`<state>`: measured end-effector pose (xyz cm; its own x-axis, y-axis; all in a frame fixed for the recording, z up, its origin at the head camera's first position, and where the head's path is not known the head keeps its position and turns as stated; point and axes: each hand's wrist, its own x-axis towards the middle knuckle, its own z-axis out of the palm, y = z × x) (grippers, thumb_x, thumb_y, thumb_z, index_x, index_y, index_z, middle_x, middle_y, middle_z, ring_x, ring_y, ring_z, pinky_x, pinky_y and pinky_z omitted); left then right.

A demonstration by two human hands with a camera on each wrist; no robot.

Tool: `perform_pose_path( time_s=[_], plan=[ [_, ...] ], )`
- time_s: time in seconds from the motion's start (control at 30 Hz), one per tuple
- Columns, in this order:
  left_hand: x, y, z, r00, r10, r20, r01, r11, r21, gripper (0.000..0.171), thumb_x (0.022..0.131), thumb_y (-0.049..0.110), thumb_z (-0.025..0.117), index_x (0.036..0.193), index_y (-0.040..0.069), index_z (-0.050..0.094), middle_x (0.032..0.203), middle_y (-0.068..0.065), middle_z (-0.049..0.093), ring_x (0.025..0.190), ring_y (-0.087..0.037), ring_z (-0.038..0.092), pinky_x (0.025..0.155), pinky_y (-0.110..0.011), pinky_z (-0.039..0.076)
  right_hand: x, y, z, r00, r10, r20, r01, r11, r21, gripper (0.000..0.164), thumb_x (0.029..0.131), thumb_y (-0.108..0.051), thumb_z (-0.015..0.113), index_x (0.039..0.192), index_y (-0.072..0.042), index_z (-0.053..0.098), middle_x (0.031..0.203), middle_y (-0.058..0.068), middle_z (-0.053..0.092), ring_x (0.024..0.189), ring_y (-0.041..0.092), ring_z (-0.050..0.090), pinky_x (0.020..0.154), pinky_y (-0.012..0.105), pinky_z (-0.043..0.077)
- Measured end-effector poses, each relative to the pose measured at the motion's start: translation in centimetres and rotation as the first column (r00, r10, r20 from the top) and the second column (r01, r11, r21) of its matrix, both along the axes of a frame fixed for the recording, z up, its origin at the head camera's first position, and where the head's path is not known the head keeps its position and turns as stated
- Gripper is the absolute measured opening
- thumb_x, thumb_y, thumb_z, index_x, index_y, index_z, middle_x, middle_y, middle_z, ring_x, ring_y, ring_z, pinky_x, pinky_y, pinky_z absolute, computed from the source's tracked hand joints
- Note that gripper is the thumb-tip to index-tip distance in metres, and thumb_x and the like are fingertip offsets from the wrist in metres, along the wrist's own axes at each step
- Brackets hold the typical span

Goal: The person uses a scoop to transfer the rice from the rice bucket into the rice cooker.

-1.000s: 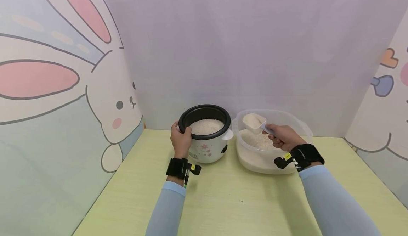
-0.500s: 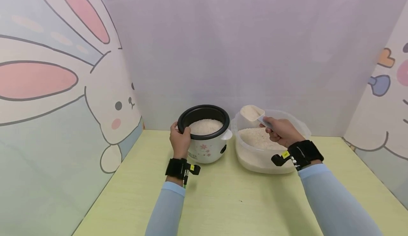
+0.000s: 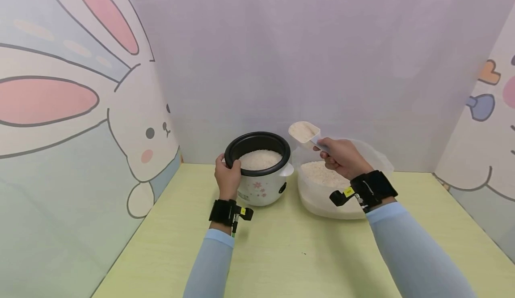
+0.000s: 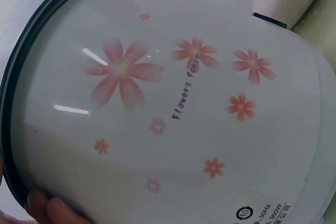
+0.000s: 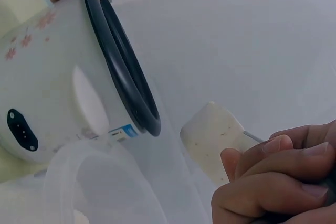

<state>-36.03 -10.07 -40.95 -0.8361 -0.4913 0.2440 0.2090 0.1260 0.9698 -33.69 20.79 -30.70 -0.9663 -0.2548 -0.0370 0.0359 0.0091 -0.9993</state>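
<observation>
A white rice cooker (image 3: 259, 191) printed with pink flowers stands on the table, its black-rimmed top uncovered and rice (image 3: 260, 159) inside. My left hand (image 3: 228, 179) grips the cooker's black rim on the left, thumb over the edge. Curled round the handle of a white measuring scoop (image 3: 304, 132), my right hand (image 3: 346, 158) holds it level, filled with rice, above the gap between cooker and bin. Below that hand is a clear plastic bin (image 3: 322, 199) of rice. In the right wrist view, the scoop (image 5: 212, 135) hangs beside the cooker's rim (image 5: 118, 66).
The yellow-green table (image 3: 265, 262) extends toward me in front of both containers. A pale curtain wall (image 3: 314, 56) rises close behind them. Rabbit-printed panels stand at the left (image 3: 132, 146) and right. The cooker's white side handle (image 3: 287, 170) points toward the bin.
The right hand has lifted the filled scoop up out of the bin and moved it left toward the cooker. The left hand stays on the rim.
</observation>
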Motion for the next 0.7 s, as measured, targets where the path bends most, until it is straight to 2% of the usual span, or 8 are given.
perform_pose_path(
  time_s=[0.2, 0.47, 0.7],
  plan=[
    [0.0, 0.0, 0.1, 1.0, -0.001, -0.004, 0.001, 1.0, 0.003, 0.06, 0.094, 0.019, 0.06, 0.149, 0.003, 0.045, 0.085, -0.007, 0.048, 0.072, -0.02, 0.047, 0.063, -0.031, 0.039, 0.2, -2.2, 0.5, 1.0, 0.011, -0.022, -0.011, 1.0, -0.019, 0.04, 0.107, -0.018, 0.039, 0.132, 0.012, 0.049, 0.073, -0.002, 0.046, 0.054, 0.008, 0.026, 0.055, 0.027, 0.027],
    [0.0, -0.1, 0.0, 1.0, -0.008, 0.0, 0.008, 1.0, 0.007, 0.06, 0.094, 0.018, 0.06, 0.15, 0.004, 0.044, 0.087, -0.007, 0.048, 0.073, -0.02, 0.047, 0.063, -0.031, 0.04, 0.1, -4.6, 0.6, 0.999, 0.016, -0.045, -0.017, 1.0, -0.022, 0.042, 0.105, -0.015, 0.04, 0.131, 0.016, 0.05, 0.074, -0.001, 0.047, 0.054, 0.008, 0.026, 0.055, 0.026, 0.027],
    [-0.1, -0.1, 0.1, 1.0, -0.005, 0.012, 0.005, 1.0, 0.0, 0.06, 0.094, 0.019, 0.06, 0.15, 0.004, 0.043, 0.087, -0.007, 0.048, 0.074, -0.02, 0.047, 0.064, -0.031, 0.04, -0.1, -5.9, -0.1, 0.994, 0.042, -0.102, -0.036, 0.998, 0.056, 0.038, 0.106, -0.012, 0.043, 0.128, 0.017, 0.054, 0.075, 0.001, 0.048, 0.06, 0.009, 0.034, 0.058, 0.026, 0.03]
  ],
)
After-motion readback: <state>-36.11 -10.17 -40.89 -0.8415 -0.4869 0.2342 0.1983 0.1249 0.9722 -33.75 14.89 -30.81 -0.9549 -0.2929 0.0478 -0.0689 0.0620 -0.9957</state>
